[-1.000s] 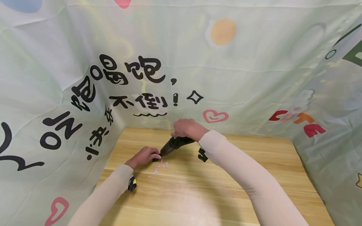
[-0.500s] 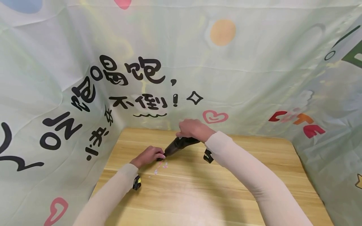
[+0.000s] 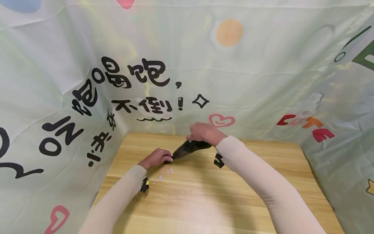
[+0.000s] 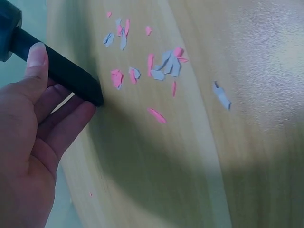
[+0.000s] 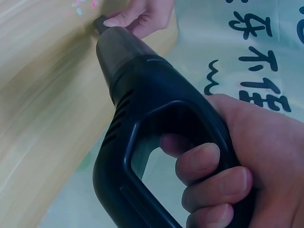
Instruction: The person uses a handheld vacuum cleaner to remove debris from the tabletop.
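Observation:
My right hand (image 3: 204, 132) grips the loop handle of a black handheld vacuum cleaner (image 5: 156, 90), its fingers wrapped through the opening. The vacuum slants down to the left, its smoky front end toward the table. At that end my left hand (image 3: 157, 158) holds the narrow black nozzle (image 4: 61, 69) between thumb and fingers. The nozzle's tip is close to the tabletop; whether it touches, I cannot tell. Small pink and pale blue paper scraps (image 4: 166, 66) lie scattered beside the tip, with one blue scrap (image 4: 222, 96) farther off.
The wooden table (image 3: 181, 208) has printed fabric walls (image 3: 257, 81) behind it and at both sides. My right hand is close to the back wall. A tiny pink scrap (image 4: 91, 194) lies apart from the others, near the table's edge.
Both hands and the vacuum cleaner have shifted a little to the right together. The nozzle has drawn slightly back from the scraps, and both grips look the same.

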Demonstrator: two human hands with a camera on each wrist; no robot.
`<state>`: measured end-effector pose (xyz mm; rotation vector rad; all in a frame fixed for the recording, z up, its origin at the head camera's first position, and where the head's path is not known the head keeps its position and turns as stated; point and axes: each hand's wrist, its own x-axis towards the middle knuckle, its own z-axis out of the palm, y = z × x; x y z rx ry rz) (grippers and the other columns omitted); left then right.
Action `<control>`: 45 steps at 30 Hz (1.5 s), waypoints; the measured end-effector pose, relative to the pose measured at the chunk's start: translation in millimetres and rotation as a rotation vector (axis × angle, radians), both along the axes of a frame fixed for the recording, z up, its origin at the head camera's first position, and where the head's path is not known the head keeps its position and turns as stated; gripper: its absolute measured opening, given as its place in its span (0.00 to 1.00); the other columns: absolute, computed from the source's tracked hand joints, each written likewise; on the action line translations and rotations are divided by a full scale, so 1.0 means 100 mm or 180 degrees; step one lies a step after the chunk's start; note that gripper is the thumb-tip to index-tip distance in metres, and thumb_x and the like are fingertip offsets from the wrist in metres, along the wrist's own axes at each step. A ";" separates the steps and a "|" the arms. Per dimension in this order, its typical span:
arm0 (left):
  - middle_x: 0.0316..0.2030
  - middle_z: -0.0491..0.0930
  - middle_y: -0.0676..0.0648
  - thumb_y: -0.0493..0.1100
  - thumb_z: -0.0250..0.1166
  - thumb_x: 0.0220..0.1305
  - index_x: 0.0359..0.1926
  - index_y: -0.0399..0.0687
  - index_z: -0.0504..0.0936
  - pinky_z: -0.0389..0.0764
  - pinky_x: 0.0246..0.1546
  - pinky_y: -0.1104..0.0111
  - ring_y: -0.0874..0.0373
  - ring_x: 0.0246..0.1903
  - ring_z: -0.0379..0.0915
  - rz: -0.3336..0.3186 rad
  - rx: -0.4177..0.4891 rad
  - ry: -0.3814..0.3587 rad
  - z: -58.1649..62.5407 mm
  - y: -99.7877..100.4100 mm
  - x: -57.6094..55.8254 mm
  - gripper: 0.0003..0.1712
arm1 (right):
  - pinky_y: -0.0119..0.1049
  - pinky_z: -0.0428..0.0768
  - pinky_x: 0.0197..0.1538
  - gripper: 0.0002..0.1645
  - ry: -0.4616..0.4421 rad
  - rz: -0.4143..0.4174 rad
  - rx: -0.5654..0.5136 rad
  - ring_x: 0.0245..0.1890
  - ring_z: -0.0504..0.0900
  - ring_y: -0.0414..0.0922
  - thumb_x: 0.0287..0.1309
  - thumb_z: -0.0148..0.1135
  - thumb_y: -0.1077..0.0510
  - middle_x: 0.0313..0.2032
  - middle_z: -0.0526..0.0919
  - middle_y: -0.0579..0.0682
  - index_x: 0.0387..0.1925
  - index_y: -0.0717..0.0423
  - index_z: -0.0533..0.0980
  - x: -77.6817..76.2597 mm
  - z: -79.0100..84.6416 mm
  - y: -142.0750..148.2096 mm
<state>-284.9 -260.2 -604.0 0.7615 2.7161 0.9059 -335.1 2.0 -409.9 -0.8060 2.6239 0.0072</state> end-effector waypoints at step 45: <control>0.32 0.90 0.47 0.49 0.66 0.71 0.36 0.50 0.91 0.74 0.33 0.75 0.64 0.22 0.72 -0.0834 -0.0781 -0.0390 0.24 0.61 -0.01 0.12 | 0.34 0.70 0.27 0.34 -0.0935 -0.0733 -0.1258 0.11 0.60 0.39 0.77 0.52 0.39 0.09 0.63 0.41 0.22 0.54 0.85 0.48 -0.82 1.25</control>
